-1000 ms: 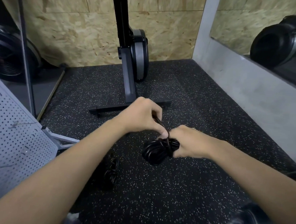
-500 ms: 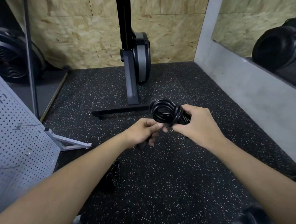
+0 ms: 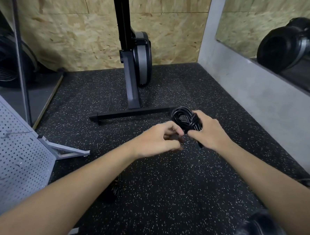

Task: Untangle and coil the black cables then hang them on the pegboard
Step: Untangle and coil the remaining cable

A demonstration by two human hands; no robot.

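A coiled black cable (image 3: 184,117) is held up above the speckled floor, its loops showing above my right hand (image 3: 208,132), which grips the bundle. My left hand (image 3: 160,140) is just to the left of it, fingers curled and pinching the cable's loose end near the bundle; that end is blurred and mostly hidden. Another black coiled cable (image 3: 114,188) lies on the floor beneath my left forearm, partly covered by it. The grey pegboard (image 3: 12,155) leans at the left edge of the view.
A rowing machine's upright and flywheel (image 3: 135,61) with its black foot bar (image 3: 130,114) stand on the floor behind my hands. The pegboard's metal foot (image 3: 67,150) juts out at the left. A grey wall with a mirror runs along the right.
My right hand lifted the coil from low near the floor to in front of the foot bar. My left hand dropped below and left of the bundle, working the loose end.
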